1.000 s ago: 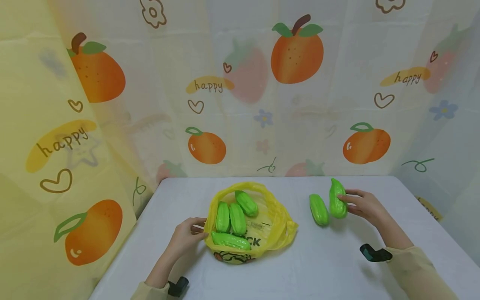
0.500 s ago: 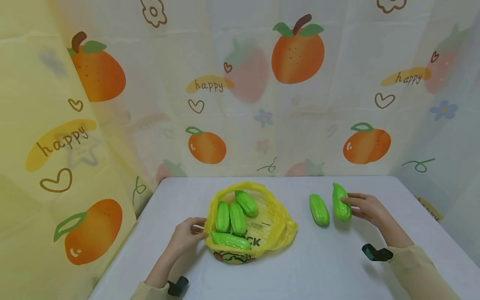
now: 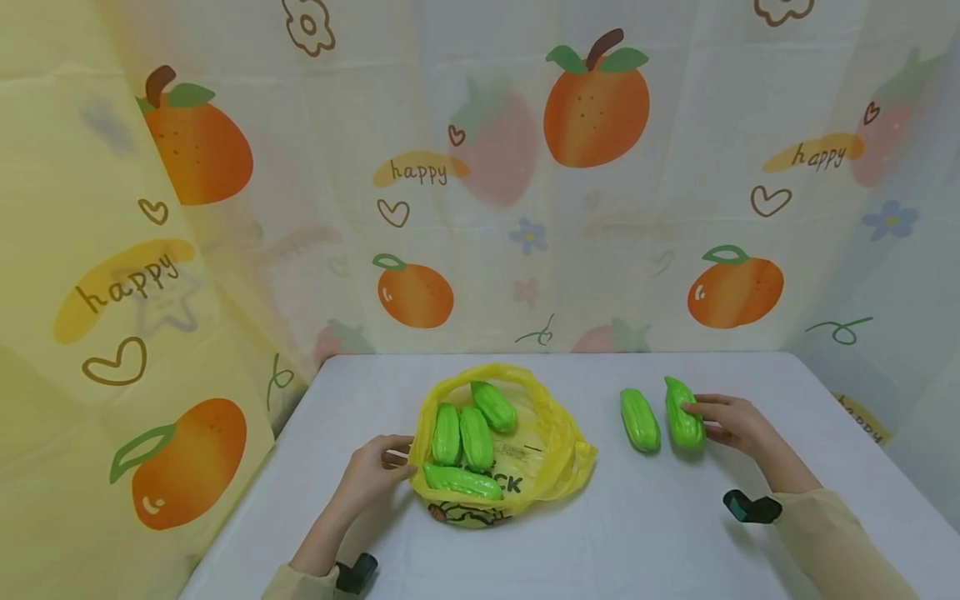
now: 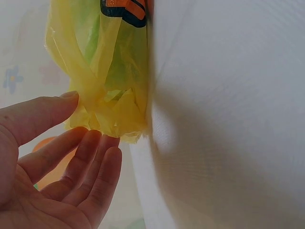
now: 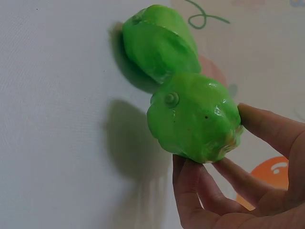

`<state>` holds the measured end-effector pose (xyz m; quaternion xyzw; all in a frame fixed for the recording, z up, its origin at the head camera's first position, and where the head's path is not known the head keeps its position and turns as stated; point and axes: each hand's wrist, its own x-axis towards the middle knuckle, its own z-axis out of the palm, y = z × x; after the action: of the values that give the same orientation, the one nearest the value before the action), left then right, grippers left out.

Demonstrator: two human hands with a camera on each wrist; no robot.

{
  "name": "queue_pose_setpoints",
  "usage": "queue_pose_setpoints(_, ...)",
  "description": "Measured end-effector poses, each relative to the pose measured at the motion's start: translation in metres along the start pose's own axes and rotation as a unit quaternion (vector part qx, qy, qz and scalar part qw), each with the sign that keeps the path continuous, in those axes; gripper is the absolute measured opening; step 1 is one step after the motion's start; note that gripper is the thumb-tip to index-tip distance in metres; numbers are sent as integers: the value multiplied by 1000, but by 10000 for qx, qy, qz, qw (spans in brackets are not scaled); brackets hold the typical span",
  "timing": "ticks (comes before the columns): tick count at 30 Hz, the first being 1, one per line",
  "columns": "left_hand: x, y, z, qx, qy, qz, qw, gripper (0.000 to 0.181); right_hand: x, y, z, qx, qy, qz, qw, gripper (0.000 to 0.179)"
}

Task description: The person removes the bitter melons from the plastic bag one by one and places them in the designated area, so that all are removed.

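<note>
The right hand (image 3: 731,421) is gripping a green gourd (image 3: 683,415), its fingers (image 5: 205,191) curling under the gourd and the thumb pressing on the far side, while the gourd is lying on the white counter (image 3: 660,517). Just beyond those fingers, a second gourd (image 3: 639,419) is lying alongside, close but apart. The left hand (image 3: 372,472) is resting at the edge of the yellow plastic bag (image 3: 551,454), its fingers (image 4: 90,148) lying loosely spread against the bunched plastic, thumb touching it. Inside the bag, just past those fingertips, four more gourds (image 3: 476,437) are lying together.
</note>
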<state>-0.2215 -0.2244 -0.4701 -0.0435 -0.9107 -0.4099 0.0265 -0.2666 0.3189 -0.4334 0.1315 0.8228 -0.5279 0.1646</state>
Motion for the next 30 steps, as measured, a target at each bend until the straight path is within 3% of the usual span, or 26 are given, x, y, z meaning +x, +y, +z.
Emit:
queue_pose_setpoints(15,-1,1,0,-9,45,-37,10000,41,14,7,5,188,-90,257,9995,82)
queue_pose_setpoints(30,1,-2,1,17,48,-49,10000,40,18,6,9,-7,-161,327,9993,81)
